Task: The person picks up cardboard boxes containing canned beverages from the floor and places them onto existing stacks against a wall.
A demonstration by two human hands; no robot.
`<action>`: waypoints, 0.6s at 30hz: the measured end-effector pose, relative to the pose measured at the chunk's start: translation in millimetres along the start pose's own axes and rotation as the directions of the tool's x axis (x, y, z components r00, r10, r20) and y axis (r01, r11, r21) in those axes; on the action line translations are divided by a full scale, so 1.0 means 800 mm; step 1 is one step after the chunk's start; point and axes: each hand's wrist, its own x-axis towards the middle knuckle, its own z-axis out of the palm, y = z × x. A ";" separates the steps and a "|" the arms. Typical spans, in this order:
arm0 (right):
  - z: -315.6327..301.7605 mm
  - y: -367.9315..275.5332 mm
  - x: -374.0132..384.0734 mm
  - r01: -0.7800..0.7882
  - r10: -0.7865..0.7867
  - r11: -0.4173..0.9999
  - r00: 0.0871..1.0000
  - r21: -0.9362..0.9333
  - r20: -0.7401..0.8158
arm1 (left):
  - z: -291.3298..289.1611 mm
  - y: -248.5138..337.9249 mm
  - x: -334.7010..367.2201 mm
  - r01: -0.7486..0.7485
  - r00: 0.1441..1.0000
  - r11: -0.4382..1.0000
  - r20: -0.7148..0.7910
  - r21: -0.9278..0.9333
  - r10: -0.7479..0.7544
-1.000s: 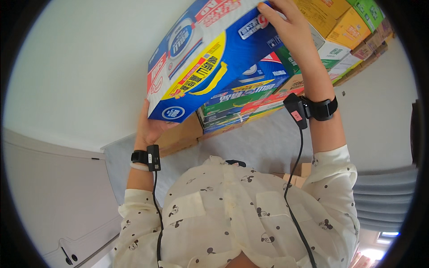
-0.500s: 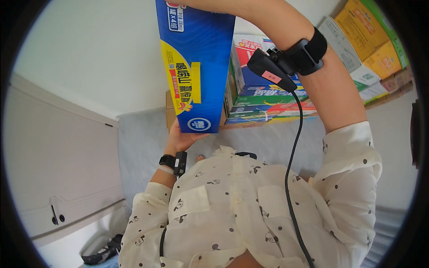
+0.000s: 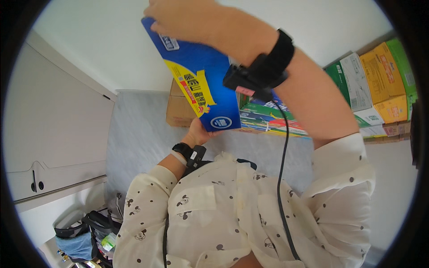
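A large blue carton (image 3: 223,91) with a yellow printed panel and a strip of yellow tape is held up in front of me, leaning to the left at its top. My right hand (image 3: 181,20) reaches across above it and grips its upper far edge, fingers bent over the corner. Down at the carton's near lower end, my left hand (image 3: 199,134) supports it from beneath; part of those fingers is hidden under the box. Both wrists carry strapped-on black devices.
Behind the carton stand a plain brown cardboard box (image 3: 180,107) and a stack of colourful cartons (image 3: 268,117) along the wall. More cartons (image 3: 377,73) are piled at the right. A pale door (image 3: 60,127) is on the left, with bags (image 3: 87,230) near it. A black cable (image 3: 282,178) hangs from my right wrist.
The carton has tilted, its top swinging left and its lower end shifting slightly right. My right hand has come further into view, and my left hand has moved a little right with the box.
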 end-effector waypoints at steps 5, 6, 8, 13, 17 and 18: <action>0.134 -0.020 0.010 0.031 -0.031 0.999 0.998 -0.007 0.050 | -0.085 -0.036 0.029 -0.056 0.997 0.972 0.060 0.229 0.044; 0.168 -0.031 0.006 0.028 -0.029 0.999 0.998 0.018 0.062 | -0.101 -0.049 0.031 -0.022 0.998 0.982 0.066 0.186 0.010; 0.225 -0.052 -0.001 0.009 -0.025 0.993 0.990 0.115 0.136 | -0.122 -0.068 0.029 0.204 0.974 0.961 -0.063 -0.189 -0.219; 0.329 -0.088 -0.005 -0.003 -0.046 0.989 0.948 0.151 0.315 | -0.206 -0.093 0.049 0.108 0.994 0.979 -0.046 0.173 -0.102; 0.429 -0.098 -0.019 -0.035 -0.026 0.988 0.925 0.153 0.379 | -0.224 -0.089 0.070 -0.394 0.916 0.431 0.384 0.812 0.112; 0.451 -0.104 -0.021 -0.023 -0.016 0.994 0.931 0.105 0.364 | -0.228 -0.086 0.074 -0.315 0.948 0.395 0.303 0.863 0.094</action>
